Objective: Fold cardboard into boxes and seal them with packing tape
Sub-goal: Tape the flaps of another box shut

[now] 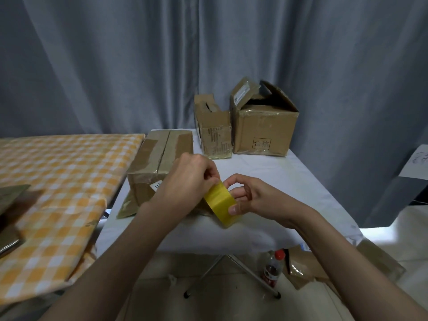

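Two hands meet at frame centre over the white bench (266, 172): a yellow tape roll (220, 200) is gripped by the right hand (254, 198), its edge pinched by the left hand (187, 179) fingers (212, 177). Three cardboard boxes (159, 156) are set behind.

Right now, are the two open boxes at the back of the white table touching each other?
Cannot tell. In the head view the smaller open box and the larger open box stand side by side with edges meeting in the picture, but no plain contact or gap shows.
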Motion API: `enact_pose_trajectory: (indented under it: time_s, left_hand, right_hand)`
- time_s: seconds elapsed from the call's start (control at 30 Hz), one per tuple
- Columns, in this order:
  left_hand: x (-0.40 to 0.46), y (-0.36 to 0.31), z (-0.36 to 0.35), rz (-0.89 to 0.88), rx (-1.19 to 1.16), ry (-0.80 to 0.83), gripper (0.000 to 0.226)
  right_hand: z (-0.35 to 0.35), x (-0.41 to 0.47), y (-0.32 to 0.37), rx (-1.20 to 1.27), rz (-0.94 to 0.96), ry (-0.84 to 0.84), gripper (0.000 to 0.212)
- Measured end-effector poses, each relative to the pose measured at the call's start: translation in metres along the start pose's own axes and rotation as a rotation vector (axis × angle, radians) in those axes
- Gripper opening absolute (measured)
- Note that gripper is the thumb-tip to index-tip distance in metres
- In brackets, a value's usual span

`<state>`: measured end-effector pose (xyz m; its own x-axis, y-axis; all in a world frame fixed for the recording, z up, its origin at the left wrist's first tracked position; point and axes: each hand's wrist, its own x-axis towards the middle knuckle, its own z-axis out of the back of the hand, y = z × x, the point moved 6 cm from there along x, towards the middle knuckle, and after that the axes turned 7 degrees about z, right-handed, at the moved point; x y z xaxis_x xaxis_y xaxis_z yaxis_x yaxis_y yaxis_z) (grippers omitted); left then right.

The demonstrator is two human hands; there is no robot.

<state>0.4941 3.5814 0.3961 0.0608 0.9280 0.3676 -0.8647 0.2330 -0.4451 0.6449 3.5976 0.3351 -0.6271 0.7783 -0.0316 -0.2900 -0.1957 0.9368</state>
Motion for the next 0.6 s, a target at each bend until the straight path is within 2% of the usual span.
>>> enact_pose_trajectory:
  time_s: [0.2,0.4,0.5,0.6]
  left_hand:
    - [-0.001,-0.004,0.004,-0.055,0.062,0.095,0.012]
    - [-0.004,-0.006,-0.004,-0.084,0.132,0.148,0.008]
    - [-0.011,-0.007,-0.009,-0.136,0.047,0.133,0.01]
    - [-0.01,-0.005,-0.008,-0.109,-0.104,0.113,0.015]
  right_hand:
    - [-0.003,0.0,0.002,-0.02,0.036,0.019,0.039]
    - [-0.004,0.0,0.003,-0.108,0.083,-0.008,0.041]
    - [0.006,-0.002,0.006,-0.146,0.099,-0.068,0.046]
    - [0.016,-0.006,0.008,-0.145,0.09,-0.108,0.049]
